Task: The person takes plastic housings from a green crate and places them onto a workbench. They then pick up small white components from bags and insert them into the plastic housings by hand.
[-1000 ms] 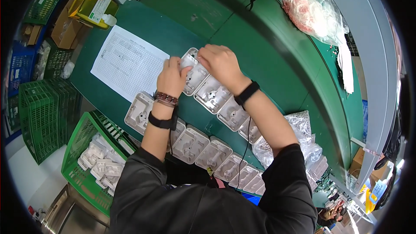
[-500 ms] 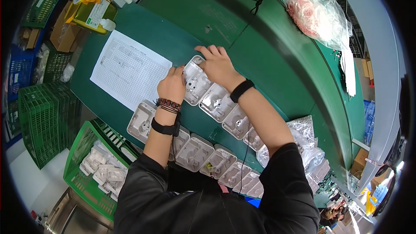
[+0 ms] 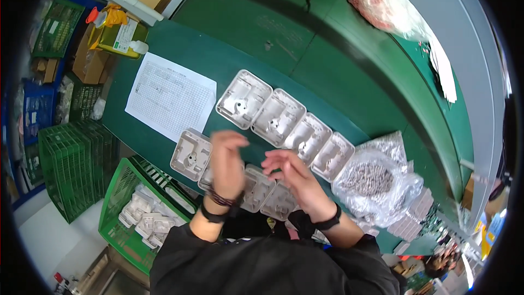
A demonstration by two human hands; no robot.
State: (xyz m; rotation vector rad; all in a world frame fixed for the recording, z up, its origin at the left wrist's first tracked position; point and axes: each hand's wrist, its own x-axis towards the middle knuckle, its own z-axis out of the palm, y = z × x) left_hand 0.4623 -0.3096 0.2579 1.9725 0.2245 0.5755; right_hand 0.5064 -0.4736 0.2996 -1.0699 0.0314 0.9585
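Both my hands are in the air over the strip of green tabletop between two rows of pale plastic housings. My left hand (image 3: 227, 158), slightly blurred, has its fingers stretched out to the right and holds nothing I can see. My right hand (image 3: 297, 177) hangs with its fingers apart, nothing in them. Beyond them is the far row: an end housing (image 3: 232, 88) with a small white fitting inside, then several more like it running to the right. At the near row's left end sits another housing (image 3: 183, 165); my hands and wrists partly cover its neighbours.
A gridded paper sheet (image 3: 169, 95) lies at the left of the table. Right of the rows, an open clear bag (image 3: 370, 179) holds many small metallic parts. A green crate (image 3: 117, 191) with more housings stands at lower left. A yellow jug (image 3: 117, 35) is at the back left.
Both hands have let go of the end housing in the far row and drawn back toward me. That housing now stands in line with the others, and my head view has shifted.
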